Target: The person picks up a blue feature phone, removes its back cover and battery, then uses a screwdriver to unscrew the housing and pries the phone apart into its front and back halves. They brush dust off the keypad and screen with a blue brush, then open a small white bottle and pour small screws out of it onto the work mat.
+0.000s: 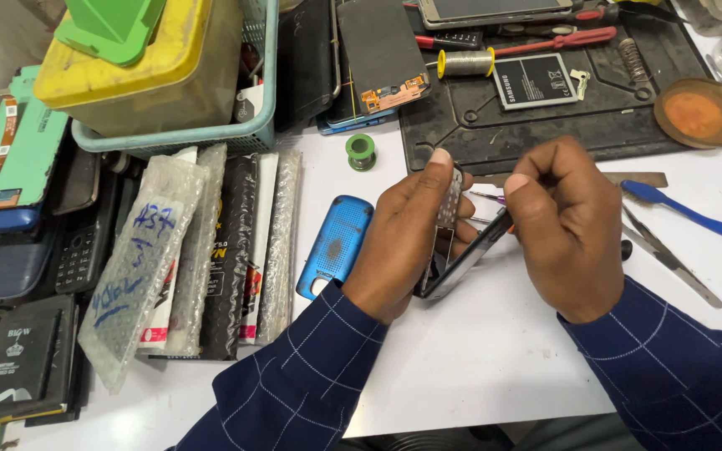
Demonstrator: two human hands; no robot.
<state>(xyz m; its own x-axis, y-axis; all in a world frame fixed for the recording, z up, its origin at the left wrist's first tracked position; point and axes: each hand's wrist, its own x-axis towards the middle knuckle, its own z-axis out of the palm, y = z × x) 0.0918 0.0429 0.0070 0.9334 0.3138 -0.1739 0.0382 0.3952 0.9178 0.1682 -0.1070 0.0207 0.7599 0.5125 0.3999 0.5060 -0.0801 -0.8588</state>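
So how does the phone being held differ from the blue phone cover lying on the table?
The held phone is dark with a silvery edge; the blue cover is bright blue with a worn patch. The phone is tilted up between the left hand and right hand; the cover lies flat on the white table, untouched. The phone looks opened up; the cover is a single shell. Both are small and oblong.

White bench (478,367). Blue phone back cover (334,244) lying flat. Bubble-wrapped packets (139,267) in a row at left. Teal basket (256,125) holding yellow tub (139,71). Green solder spool (361,151) just beside black work mat (545,125); phone battery (535,81) on mat. Blue-handled tool (687,213), tweezers (670,263) right
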